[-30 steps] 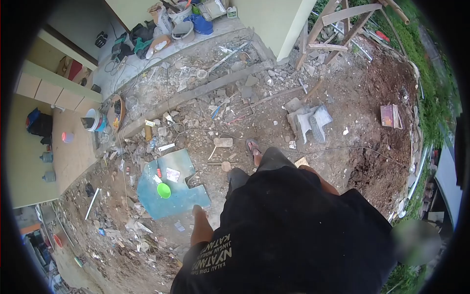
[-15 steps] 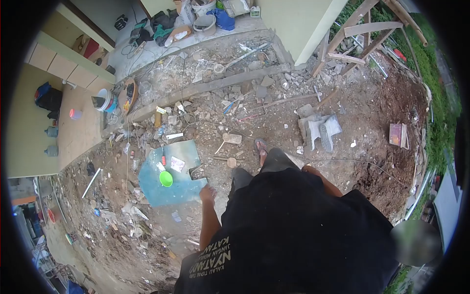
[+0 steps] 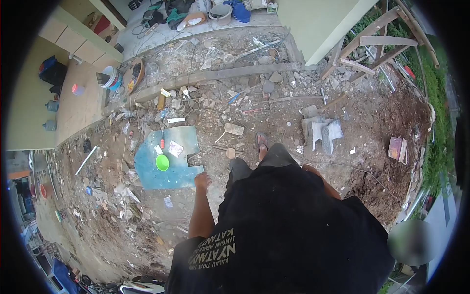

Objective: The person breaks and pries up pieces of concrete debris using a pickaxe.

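**Beside the blue sheet, left hand loose**

My left fingers hang apart near its corner, gripping nothing I can see. The sheet lies on littered ground, bearing a green bowl. My right hand barely shows beside my thigh; I cannot tell how its fingers stand.

Free room is being offered above the blue sheet near the left hand; low passage is being obstructed by the green bowl.
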{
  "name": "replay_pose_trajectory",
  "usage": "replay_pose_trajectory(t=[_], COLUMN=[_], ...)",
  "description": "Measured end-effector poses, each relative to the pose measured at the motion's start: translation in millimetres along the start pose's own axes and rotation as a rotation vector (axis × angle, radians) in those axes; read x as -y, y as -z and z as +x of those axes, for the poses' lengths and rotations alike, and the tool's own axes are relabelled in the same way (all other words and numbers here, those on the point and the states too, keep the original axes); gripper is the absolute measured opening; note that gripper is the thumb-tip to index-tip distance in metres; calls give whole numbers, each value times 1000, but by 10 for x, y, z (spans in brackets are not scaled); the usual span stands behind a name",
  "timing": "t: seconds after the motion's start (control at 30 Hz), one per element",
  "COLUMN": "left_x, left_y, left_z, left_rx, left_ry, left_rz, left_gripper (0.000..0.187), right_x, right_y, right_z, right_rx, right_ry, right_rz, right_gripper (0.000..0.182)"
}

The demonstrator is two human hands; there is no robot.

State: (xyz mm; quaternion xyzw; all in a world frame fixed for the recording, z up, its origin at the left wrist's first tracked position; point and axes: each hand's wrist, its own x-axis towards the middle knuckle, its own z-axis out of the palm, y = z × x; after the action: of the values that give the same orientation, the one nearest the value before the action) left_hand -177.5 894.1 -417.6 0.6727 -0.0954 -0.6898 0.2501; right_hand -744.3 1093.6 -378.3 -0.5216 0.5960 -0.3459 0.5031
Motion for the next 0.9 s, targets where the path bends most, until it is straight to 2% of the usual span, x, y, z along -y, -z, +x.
replay_pose_trajectory(t=[0.07, 0.13, 0.17, 0.2, 0.27, 0.3, 0.33, 0.37, 0.4, 0.43, 0.57, 0.73, 0.8, 0.83, 0.87, 0.9], left_x=[52, -59, -76, -22, 129, 195, 241, 318, 389, 444, 433, 471, 531, 550, 574, 529], left_y=[61, -55, -128, -96, 26, -31, -81, -103, -146, -177, -455, -487, -345, -302, -295, -327], left_z=[-6, -269, -336, -316, -223, -198, -201, -221, -226, -210, -270, -168, 11, 52, 101, 33], left_rx=[66, -197, -236, -234, -35, -66, -115, -114, -109, -92, -64, -145, 9, -36, -49, -152], left_ry=[33, 2, 35, 39, 65, 93, 111, 64, 23, 30, 45, -7, -38, -69, -74, -118], left_rz=[-117, -8, 31, 32, -92, -125, -174, -54, 72, 40, 14, 35, -14, 48, 27, 134], left_gripper=[13, 20, 16, 16, 11, 8, 8, 9, 18, 16, 11, 10, 10, 20, 20, 22], right_x=[8, 129, 353, 535, 702, 737, 650, 524, 477, 606, 946, 1195, 1265, 1301, 1337, 1420], right_y=[11, 0, -22, -30, -4, -8, 5, 27, -13, -67, -77, -164, -189, -183, -195, -248], right_z=[-18, -2, 5, -11, -61, 4, 39, 8, -13, 26, 238, 591, 683, 739, 835, 956], right_rx=[2, 4, -19, -40, -14, 27, 35, 52, 19, -28, 33, 149, 186, 203, 225, 255], right_ry=[-33, -63, -61, -57, -125, -182, -105, -26, -40, -61, -63, -63, -67, -67, -62, -55], right_rz=[-55, -111, -100, -89, -29, 32, -6, -41, -3, 32, 1, -48, -71, -85, -99, -111], right_gripper=[19, 20, 20, 20, 20, 20, 19, 17, 16, 15, 15, 16, 16, 16, 16, 16])
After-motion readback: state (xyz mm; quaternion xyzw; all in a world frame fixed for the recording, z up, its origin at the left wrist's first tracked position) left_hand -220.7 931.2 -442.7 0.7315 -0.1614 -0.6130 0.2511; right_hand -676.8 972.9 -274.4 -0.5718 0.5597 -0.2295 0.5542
